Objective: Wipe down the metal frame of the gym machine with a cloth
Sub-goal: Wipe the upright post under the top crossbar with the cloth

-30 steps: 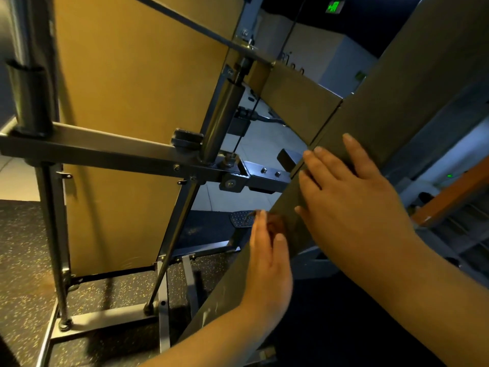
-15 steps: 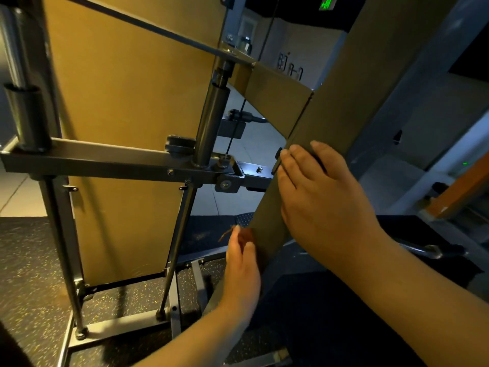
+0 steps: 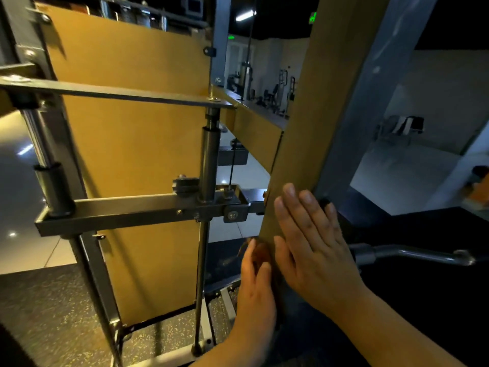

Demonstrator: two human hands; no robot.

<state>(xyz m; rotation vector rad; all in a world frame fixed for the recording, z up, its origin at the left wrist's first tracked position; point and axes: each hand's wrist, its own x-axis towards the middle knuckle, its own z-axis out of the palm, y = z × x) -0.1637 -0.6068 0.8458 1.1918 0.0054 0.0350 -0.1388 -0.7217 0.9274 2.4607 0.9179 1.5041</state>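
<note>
Both forearms rise from 6 o'clock. The left hand [image 3: 258,284] stands edge-on, fingers straight and pointing to 12, its grip unclenched, pressing a small brown cloth [image 3: 260,254] to the left edge of the tan frame post [image 3: 299,144]. At its 3 o'clock the right hand [image 3: 315,250] lies flat on the post's face, grip unclenched. Farther off, at 9 o'clock, a grey crossbar [image 3: 132,210] crosses an orange panel [image 3: 137,144].

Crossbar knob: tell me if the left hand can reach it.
Likely yes: the left hand lies flat against the beam; the knob sits up-left of it, with only a thin rod near the path.
</note>
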